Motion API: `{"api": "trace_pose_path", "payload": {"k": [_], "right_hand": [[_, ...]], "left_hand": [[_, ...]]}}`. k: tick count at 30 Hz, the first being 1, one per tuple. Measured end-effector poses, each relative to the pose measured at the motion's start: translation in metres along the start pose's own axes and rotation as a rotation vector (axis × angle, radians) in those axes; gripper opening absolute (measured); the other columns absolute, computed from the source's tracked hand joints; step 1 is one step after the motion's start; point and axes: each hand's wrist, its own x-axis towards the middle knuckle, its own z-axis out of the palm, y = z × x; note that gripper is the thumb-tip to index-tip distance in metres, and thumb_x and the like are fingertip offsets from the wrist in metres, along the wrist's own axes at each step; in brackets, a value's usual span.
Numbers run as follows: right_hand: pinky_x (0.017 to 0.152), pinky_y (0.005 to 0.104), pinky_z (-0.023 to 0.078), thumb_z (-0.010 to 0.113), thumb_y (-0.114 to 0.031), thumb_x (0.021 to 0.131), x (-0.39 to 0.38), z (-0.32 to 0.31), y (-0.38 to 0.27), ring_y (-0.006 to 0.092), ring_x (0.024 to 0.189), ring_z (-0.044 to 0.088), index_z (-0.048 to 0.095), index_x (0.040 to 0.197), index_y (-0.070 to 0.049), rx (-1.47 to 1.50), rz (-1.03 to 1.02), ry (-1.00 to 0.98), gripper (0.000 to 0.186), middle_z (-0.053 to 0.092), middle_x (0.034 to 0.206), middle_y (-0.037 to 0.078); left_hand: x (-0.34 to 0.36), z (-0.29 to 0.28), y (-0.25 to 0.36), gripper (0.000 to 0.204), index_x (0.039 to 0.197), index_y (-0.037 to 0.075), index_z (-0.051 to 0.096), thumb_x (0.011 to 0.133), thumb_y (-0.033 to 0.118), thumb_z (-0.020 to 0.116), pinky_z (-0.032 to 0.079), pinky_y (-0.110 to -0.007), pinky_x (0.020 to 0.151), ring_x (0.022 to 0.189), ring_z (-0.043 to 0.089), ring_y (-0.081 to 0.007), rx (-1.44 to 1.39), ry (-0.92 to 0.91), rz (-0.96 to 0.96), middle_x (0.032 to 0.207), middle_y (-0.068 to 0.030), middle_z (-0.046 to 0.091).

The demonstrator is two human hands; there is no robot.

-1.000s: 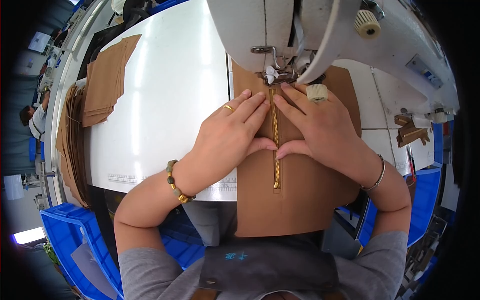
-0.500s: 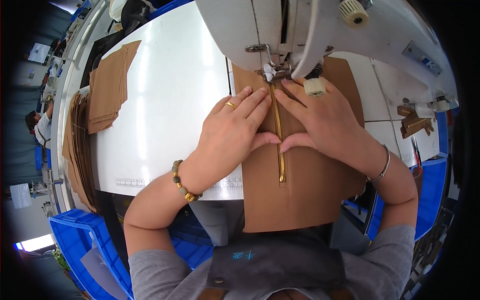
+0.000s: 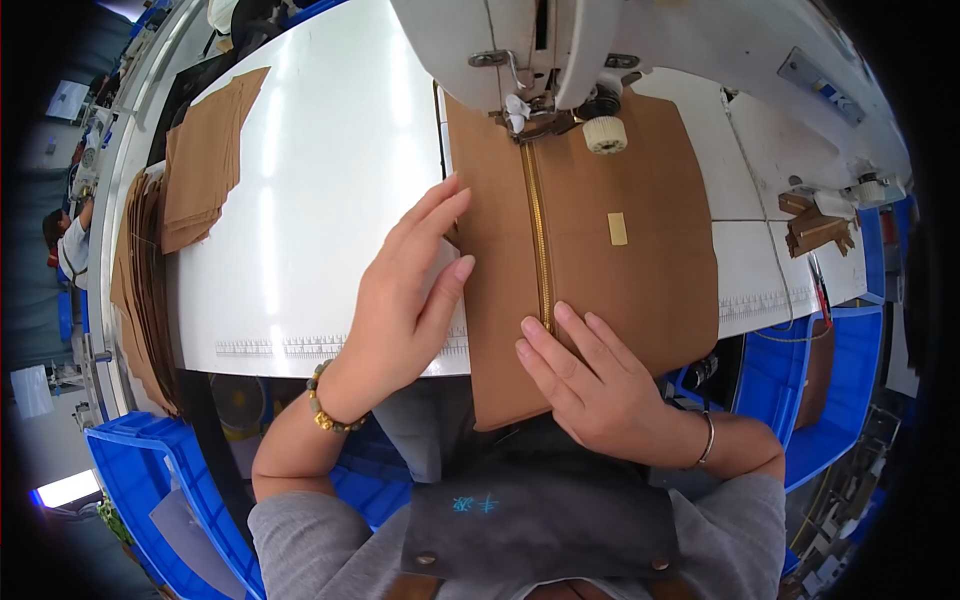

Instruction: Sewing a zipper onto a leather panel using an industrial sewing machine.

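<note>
A brown fabric or leather panel (image 3: 640, 300) with a gold-toothed zipper (image 3: 541, 240) lies under the needle area of a white sewing machine (image 3: 510, 30). The zipper's upper end meets the presser foot (image 3: 535, 127). My right hand (image 3: 605, 390) rests with fingers stretched on the panel, covering the zipper's lower end. My left hand (image 3: 405, 285) is at the panel's left edge, fingers extended and thumb apart, gripping nothing; whether its fingertips touch the edge is unclear. A small pale gold rectangle (image 3: 617, 229) shows on the panel, right of the zipper.
Stacked brown pieces (image 3: 205, 165) lie on the white table (image 3: 300, 200) at the far left, with more hanging over its edge. Blue bins (image 3: 150, 450) stand below on both sides. Brown scraps (image 3: 815, 232) and red-handled scissors or snips (image 3: 821, 290) are at the right.
My left hand has drawn back leftward off the zipper. My right hand has slid down toward me to the zipper's lower end, uncovering the gold rectangle. The view has shifted slightly.
</note>
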Motion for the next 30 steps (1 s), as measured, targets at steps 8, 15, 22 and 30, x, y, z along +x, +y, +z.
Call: {"api": "trace_pose_path", "payload": {"k": [8,15,22,30], "right_hand": [[0.105,0.0498,0.053,0.077,-0.019,0.072,-0.019,-0.009,0.018,0.0314,0.118,0.072,0.071,0.124,-0.003,0.565,0.216,0.209,0.055,0.073,0.127,0.013],[0.104,0.0467,0.053,0.071,-0.020,0.082,-0.014,-0.009,-0.013,0.0290,0.117,0.072,0.073,0.124,-0.005,0.139,0.216,0.204,0.045,0.074,0.126,0.012],[0.115,0.0475,0.043,0.066,-0.012,0.089,-0.031,-0.015,-0.002,0.0335,0.126,0.068,0.069,0.134,-0.001,0.639,0.296,0.133,0.046,0.070,0.137,0.019],[0.117,0.0476,0.040,0.060,-0.006,0.093,-0.037,-0.007,-0.003,0.0350,0.129,0.067,0.070,0.130,0.002,0.826,0.379,0.210,0.039,0.070,0.134,0.023]], "left_hand": [[-0.042,-0.005,0.000,0.025,0.101,0.003,0.074,0.077,0.006,0.082,0.058,-0.034,0.076,0.094,0.072,-0.0243,0.350,0.007,0.382,0.103,-0.0080,0.074],[-0.048,0.020,0.010,0.028,0.101,0.003,0.075,0.074,0.011,0.079,0.060,-0.032,0.078,0.099,0.073,-0.0218,0.291,0.080,0.542,0.110,-0.0085,0.076],[-0.044,0.023,0.008,0.030,0.103,0.003,0.077,0.076,0.013,0.083,0.060,-0.032,0.075,0.098,0.073,-0.0235,0.299,0.146,0.598,0.108,-0.0087,0.076],[-0.046,0.035,0.007,0.028,0.104,0.002,0.077,0.078,0.011,0.076,0.059,-0.030,0.076,0.102,0.072,-0.0215,0.328,0.125,0.611,0.110,-0.0082,0.076]]}}
